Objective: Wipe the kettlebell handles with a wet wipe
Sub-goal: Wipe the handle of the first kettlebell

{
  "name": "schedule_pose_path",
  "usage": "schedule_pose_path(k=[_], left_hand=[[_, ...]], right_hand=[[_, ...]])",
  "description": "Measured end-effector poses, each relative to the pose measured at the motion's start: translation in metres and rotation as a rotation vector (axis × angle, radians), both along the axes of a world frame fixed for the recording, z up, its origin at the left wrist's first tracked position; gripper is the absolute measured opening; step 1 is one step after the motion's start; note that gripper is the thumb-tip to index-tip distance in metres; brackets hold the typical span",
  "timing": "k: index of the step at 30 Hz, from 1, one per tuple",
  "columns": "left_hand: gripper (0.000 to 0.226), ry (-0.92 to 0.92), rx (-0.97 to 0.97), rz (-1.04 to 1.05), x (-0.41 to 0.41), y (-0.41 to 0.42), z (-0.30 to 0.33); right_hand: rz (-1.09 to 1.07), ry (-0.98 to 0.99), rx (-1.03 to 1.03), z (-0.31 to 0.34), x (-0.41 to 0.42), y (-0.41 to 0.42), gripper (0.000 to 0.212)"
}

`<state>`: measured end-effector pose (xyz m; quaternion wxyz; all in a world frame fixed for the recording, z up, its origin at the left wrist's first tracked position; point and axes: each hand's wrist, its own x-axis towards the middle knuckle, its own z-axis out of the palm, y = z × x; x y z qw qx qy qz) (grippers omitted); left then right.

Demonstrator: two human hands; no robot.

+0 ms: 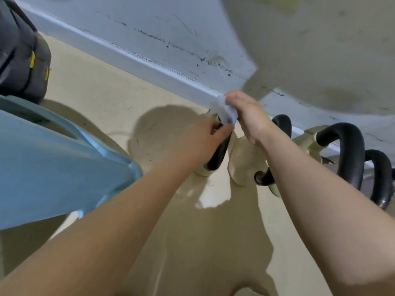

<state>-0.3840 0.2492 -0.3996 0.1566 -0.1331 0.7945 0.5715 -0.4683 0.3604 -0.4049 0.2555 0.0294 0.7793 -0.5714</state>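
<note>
Scuffed grey wall [149,35] and its pale skirting run along the back of a beige floor [203,242], and we are bent low over a row of kettlebells standing against it.

Our right hand [249,116] has its fingers curled round a bunched white wet wipe [224,111], closed on it at the top of the nearest black handle [218,154]. We judge the wipe is balled up like this so that it wraps the bar and rubs it from more than one side at once. Our left hand [201,142] is closed on the same handle just below the wipe, fingers wrapped round the bar; most likely it steadies the kettlebell so the rubbing does not rock it. The two hands sit nearly touching, with the wipe between them.

Below them the cream body [245,161] of the kettlebell rests on the floor. To the right, near the wall, stand more black handles [344,150], one close behind our right wrist and others beyond it, none of them with a hand or wipe on them, so we take it that this first handle is the one being worked on and the rest are yet to come.

Off to the left a light blue plastic seat [53,163] juts into view, with a dark grey bag [21,52] with yellow tabs behind it, both well apart from the work.
</note>
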Motion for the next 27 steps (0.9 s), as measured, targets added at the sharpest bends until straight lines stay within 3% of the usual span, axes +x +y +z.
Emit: schedule_pose_path(k=[2,6,8,11,14,17,20,23,25,27], left_hand=[[0.032,0.014,-0.092,-0.072,0.000,0.002,0.002],[0.031,-0.046,-0.075,-0.093,-0.002,-0.002,0.002],[0.030,-0.065,0.002,-0.035,0.000,-0.001,0.003],[0.029,-0.069,0.043,0.052,0.001,0.001,0.006],[0.032,-0.105,0.068,0.056,0.000,-0.002,0.005],[0.029,-0.103,0.101,0.070,0.002,-0.005,0.001],[0.028,-0.118,0.252,0.139,0.005,0.000,-0.002],[0.044,-0.220,0.524,0.345,0.005,0.004,-0.008],[0.036,-0.319,0.694,0.527,0.005,0.000,-0.014],[0.029,-0.350,0.804,0.641,0.007,-0.006,-0.019]], right_hand=[[-0.146,-0.131,-0.043,-0.012,-0.008,-0.001,0.022],[-0.184,-0.214,-0.044,-0.019,-0.012,-0.010,0.026],[-0.176,-0.078,-0.096,-0.017,-0.003,-0.015,0.013],[-0.225,0.035,-0.258,-0.021,0.011,-0.016,0.016],[-0.386,-0.246,-0.319,-0.020,0.014,-0.017,0.035],[-0.278,-0.197,-0.225,-0.023,0.032,-0.013,0.045],[-0.294,-0.275,-0.296,-0.018,0.052,-0.013,0.046],[-0.312,-0.169,-0.261,-0.005,0.050,-0.021,0.045],[-0.268,-0.125,-0.082,-0.001,0.059,-0.029,0.038],[-0.214,-0.015,0.105,-0.006,0.089,-0.031,0.017]])
